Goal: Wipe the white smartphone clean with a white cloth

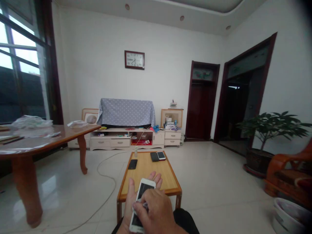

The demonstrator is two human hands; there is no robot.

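Note:
A white smartphone (146,188) with a dark screen lies tilted across the open palm of my left hand (129,208). The thumb stands out to one side and the fingertips show past the phone's far end. Over the screen is my right hand (158,208), its thumb and fingers pinched around something small and whitish that touches the phone; its kind is mostly hidden. Beyond my hands stands a low wooden table (148,172). On it lie a black phone (132,164), a dark flat case (154,157), a white phone (161,156) and a small clear bottle (136,151).
A larger wooden table (80,131) with plastic bags stands at the left. A cable (114,182) runs over the tiled floor. Ahead is a low white cabinet (99,143) under a dotted cloth. A potted plant (260,159), wooden armchair (285,169) and white bucket (285,214) stand at the right.

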